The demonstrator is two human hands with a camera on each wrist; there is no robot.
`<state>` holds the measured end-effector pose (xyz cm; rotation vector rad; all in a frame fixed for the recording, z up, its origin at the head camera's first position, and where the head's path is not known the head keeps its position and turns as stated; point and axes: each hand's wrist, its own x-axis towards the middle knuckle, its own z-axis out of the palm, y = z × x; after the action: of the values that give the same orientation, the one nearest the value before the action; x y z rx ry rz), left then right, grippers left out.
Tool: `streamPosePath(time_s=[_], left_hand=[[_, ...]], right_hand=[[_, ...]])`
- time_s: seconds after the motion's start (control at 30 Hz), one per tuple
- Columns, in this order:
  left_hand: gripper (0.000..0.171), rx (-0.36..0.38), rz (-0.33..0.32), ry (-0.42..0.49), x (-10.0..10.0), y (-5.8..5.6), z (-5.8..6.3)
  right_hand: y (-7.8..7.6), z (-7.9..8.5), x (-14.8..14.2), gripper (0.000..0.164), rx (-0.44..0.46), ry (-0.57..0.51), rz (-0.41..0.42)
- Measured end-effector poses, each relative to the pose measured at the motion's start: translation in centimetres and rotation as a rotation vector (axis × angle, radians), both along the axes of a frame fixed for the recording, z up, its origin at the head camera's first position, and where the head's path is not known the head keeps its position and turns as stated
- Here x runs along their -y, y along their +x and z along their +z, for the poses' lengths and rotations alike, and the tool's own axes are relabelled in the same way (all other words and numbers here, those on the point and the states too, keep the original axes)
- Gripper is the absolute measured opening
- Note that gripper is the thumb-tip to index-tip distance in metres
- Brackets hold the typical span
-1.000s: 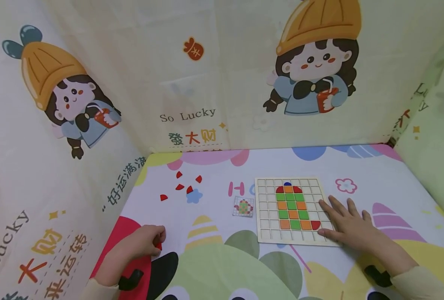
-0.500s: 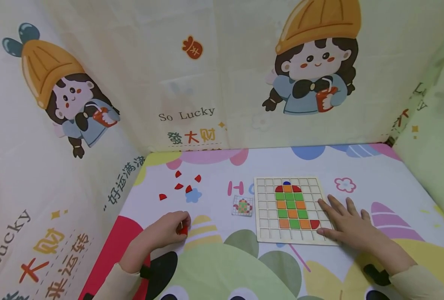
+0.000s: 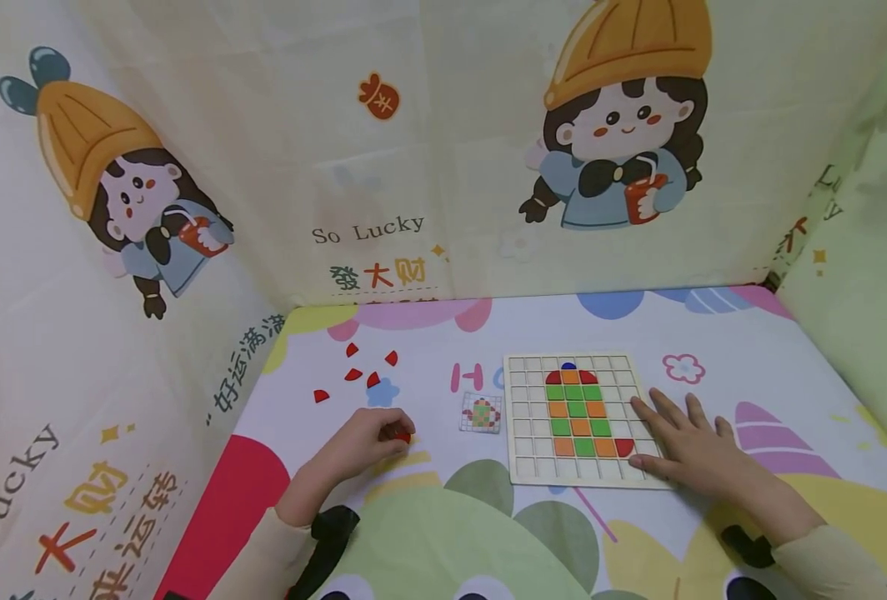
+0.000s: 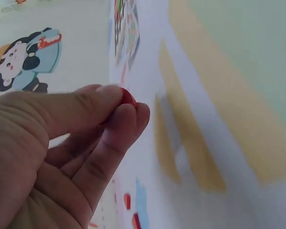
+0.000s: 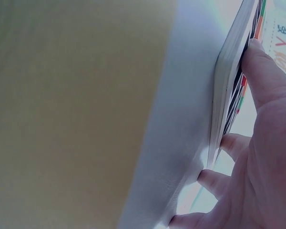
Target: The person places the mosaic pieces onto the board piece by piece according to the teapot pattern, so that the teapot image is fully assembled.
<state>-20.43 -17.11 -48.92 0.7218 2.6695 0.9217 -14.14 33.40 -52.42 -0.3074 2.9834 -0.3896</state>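
Observation:
Between thumb and fingertips my left hand (image 3: 361,446) pinches a small red mosaic piece (image 4: 127,97), held above the table left of the grid board. My right hand (image 3: 702,442) lies with fingers spread on the right edge of the wooden grid board (image 3: 526,467), thumb and index finger on its surface. Green and orange squares (image 3: 580,427) fill a block in the board's middle. At the block's top sit red quarter-round pieces and a blue piece (image 3: 568,367); another red piece (image 3: 624,447) is at its lower right. A small pattern card (image 3: 480,412) lies beside the board's left edge.
Several loose red quarter-round pieces (image 3: 353,375) lie scattered at the back left of the table. A printed cloth (image 3: 563,542) covers the tabletop. Cartoon-printed curtains (image 3: 443,167) hang close behind and at both sides.
My left hand has moved right and away from the body toward the card, carrying the red piece. My right hand stays on the board's right edge.

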Motion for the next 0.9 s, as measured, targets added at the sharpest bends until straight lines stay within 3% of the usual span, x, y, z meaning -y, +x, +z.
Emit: streamPosePath(time_s=[0.47,0.63,0.9], left_hand=[[0.023,0.059,-0.051,0.137,-5.8,-1.9,0.1],[0.016,0.052,-0.073,0.174,-9.3,-2.6,0.7],[0.008,0.122,-0.083,0.242,-15.1,-3.5,1.0]], right_hand=[[0.0,0.3,0.2,0.1,0.013,0.002,-0.008],[0.0,0.4,0.1,0.099,0.011,-0.004,-0.006],[0.1,0.3,0.2,0.099,0.012,-0.012,-0.007]])
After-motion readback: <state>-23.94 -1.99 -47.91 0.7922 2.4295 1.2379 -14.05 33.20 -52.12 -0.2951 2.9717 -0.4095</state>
